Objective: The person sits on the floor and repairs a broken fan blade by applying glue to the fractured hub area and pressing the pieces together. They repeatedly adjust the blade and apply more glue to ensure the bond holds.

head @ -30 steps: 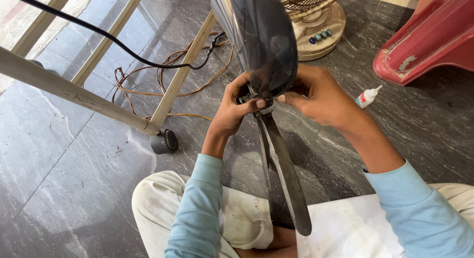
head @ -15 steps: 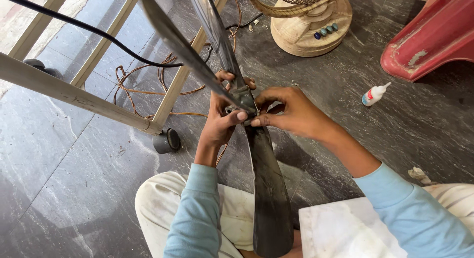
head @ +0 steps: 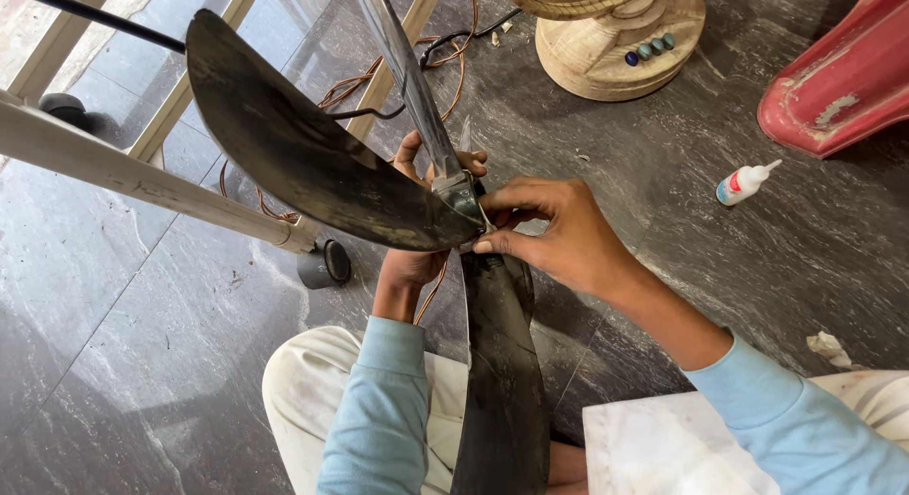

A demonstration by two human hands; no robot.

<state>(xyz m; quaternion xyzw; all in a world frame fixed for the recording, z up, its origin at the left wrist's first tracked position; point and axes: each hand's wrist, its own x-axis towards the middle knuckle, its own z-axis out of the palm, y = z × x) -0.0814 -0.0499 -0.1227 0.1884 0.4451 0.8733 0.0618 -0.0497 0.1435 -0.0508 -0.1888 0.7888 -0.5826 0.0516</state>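
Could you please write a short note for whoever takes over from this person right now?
Left hand: behind the hub of the dark fan blade assembly, supporting it; grip largely hidden.
Right hand: fingertips pinched at the hub from the front.
Things: the assembly is held up over the lap, one blade hanging down between the knees, another out to the left. A small glue bottle lies on the floor to the right; the beige fan base stands ahead.
Done: blades are off the fan and in hand.
Left: whatever is being worked at the hub; too small to tell.
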